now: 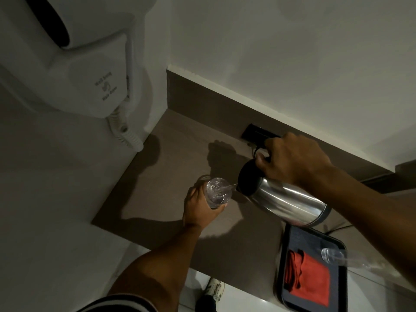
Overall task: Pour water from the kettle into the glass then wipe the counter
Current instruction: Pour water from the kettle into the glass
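My right hand (295,158) is clenched around the black handle of the kettle (283,199), thumb on top near the lid; the steel body is tipped well over toward the left, spout low, base raised toward the right; a thin stream of water runs from the spout into the glass (218,192). My left hand (199,209) wraps the glass from the near-left side and steadies it; I cannot tell whether the glass rests on the counter (171,158) or is lifted just above it. Water already shows inside; the level is hard to read from above.

Risks as I judge them: the glass mouth is narrow and the stream is thin; a small wobble of my right wrist could send water past the rim onto my fingers or the counter; if the water is hot, that means a flinch and a dropped glass. Tipping further could bring a surge and overflow, since I cannot see the fill line well in this dim light. The kettle's base hangs above the far edge of the black tray (290,262); swinging it back carelessly could knock the second glass (329,255) lying at the tray's right side. The red cloth (308,278) sits folded on the tray, near right; dry for now, though a drip from the kettle could reach it.
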`<control>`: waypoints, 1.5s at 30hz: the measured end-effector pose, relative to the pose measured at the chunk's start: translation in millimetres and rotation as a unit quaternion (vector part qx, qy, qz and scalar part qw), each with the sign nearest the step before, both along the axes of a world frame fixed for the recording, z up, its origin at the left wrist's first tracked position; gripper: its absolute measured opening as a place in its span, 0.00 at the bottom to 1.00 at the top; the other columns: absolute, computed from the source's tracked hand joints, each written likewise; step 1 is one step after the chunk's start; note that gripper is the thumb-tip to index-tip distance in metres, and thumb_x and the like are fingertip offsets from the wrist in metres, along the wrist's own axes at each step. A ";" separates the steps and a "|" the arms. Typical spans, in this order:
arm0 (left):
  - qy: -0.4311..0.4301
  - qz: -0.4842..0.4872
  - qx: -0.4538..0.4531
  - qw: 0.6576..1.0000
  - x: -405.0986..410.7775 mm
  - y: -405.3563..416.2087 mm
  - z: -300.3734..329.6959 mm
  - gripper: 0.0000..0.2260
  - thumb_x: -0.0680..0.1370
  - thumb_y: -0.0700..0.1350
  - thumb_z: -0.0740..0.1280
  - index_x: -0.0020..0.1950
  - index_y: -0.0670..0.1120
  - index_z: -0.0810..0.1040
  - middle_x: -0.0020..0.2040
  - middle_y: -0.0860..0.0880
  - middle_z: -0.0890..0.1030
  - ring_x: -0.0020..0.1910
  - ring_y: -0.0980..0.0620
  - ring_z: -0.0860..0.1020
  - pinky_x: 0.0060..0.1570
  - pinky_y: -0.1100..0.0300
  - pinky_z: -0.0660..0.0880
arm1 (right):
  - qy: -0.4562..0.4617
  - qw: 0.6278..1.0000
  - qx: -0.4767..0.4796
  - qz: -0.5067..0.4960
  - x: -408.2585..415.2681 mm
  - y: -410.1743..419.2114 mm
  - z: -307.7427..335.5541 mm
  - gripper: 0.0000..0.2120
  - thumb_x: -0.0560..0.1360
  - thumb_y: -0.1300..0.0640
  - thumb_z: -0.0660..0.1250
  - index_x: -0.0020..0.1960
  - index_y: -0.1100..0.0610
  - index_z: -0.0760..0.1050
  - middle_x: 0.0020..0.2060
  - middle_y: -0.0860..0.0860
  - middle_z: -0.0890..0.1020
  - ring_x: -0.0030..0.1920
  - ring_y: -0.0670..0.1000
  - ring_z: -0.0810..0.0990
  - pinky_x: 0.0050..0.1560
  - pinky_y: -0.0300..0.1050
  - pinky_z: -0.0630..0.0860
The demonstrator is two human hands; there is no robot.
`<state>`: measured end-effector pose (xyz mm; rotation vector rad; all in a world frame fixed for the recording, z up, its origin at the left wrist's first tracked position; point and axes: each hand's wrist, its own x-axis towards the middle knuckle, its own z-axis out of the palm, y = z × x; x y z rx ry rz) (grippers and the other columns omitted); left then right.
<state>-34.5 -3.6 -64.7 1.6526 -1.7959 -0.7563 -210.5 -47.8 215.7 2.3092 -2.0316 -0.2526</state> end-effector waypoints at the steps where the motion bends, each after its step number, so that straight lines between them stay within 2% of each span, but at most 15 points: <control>1: -0.002 0.001 0.000 1.000 0.0 0.0 -0.1 0.42 0.60 0.70 0.69 0.68 0.52 0.66 0.61 0.49 0.79 0.60 0.51 0.76 0.58 0.62 0.72 | 0.000 1.000 -0.001 0.000 0.3 -0.3 0.2 0.18 0.75 0.40 0.57 0.34 0.51 0.67 0.26 0.47 0.68 0.24 0.46 0.67 0.25 0.37 0.56; 12: 0.003 0.003 -0.001 1.000 -0.8 -0.1 0.9 0.41 0.60 0.70 0.69 0.68 0.54 0.66 0.62 0.50 0.78 0.61 0.52 0.75 0.58 0.62 0.72 | 0.007 1.000 0.008 0.003 1.6 -3.7 -0.6 0.18 0.75 0.39 0.55 0.35 0.51 0.68 0.26 0.47 0.68 0.24 0.45 0.67 0.25 0.37 0.57; 16: 0.007 -0.001 -0.008 1.000 0.0 -0.2 1.4 0.40 0.60 0.70 0.69 0.67 0.54 0.66 0.61 0.51 0.79 0.60 0.53 0.76 0.58 0.62 0.73 | -0.001 1.000 0.019 0.002 1.1 -6.2 -0.6 0.19 0.75 0.38 0.55 0.36 0.52 0.70 0.27 0.47 0.70 0.25 0.46 0.70 0.26 0.39 0.63; 23: 0.014 0.001 -0.005 1.000 0.1 0.3 2.2 0.41 0.60 0.70 0.70 0.68 0.54 0.67 0.61 0.52 0.78 0.60 0.54 0.75 0.58 0.65 0.70 | 0.005 1.000 0.010 0.009 1.6 -8.7 -1.1 0.20 0.75 0.39 0.55 0.38 0.54 0.73 0.26 0.47 0.68 0.25 0.46 0.68 0.26 0.38 0.61; 28: 0.008 0.002 0.011 1.000 -0.8 0.6 1.0 0.41 0.60 0.71 0.68 0.68 0.54 0.66 0.61 0.51 0.78 0.60 0.53 0.75 0.58 0.61 0.74 | -0.001 1.000 0.021 0.009 2.3 -11.2 -1.4 0.20 0.74 0.39 0.53 0.40 0.54 0.73 0.27 0.46 0.68 0.25 0.46 0.69 0.29 0.40 0.66; 31: 0.007 0.005 0.007 1.000 -1.0 0.7 1.3 0.41 0.59 0.71 0.69 0.68 0.54 0.66 0.61 0.51 0.79 0.59 0.53 0.76 0.57 0.64 0.72 | -0.002 1.000 0.025 0.005 2.3 -13.4 -2.1 0.21 0.75 0.39 0.54 0.43 0.55 0.75 0.28 0.47 0.69 0.26 0.46 0.70 0.30 0.40 0.67; 39: 0.020 0.002 0.015 1.000 -0.4 0.3 3.1 0.42 0.58 0.69 0.71 0.68 0.56 0.65 0.62 0.52 0.78 0.61 0.53 0.75 0.60 0.61 0.73 | 0.009 1.000 0.025 -0.010 1.8 -24.2 -2.0 0.20 0.76 0.40 0.57 0.47 0.56 0.76 0.28 0.48 0.69 0.26 0.46 0.69 0.28 0.40 0.64; 45: 0.019 0.001 0.023 1.000 -0.5 0.7 3.2 0.43 0.59 0.68 0.73 0.69 0.54 0.64 0.62 0.50 0.78 0.61 0.52 0.75 0.60 0.60 0.73 | 0.020 1.000 0.013 -0.018 1.3 -28.9 -1.6 0.18 0.76 0.41 0.57 0.44 0.55 0.74 0.28 0.49 0.68 0.26 0.47 0.67 0.28 0.40 0.62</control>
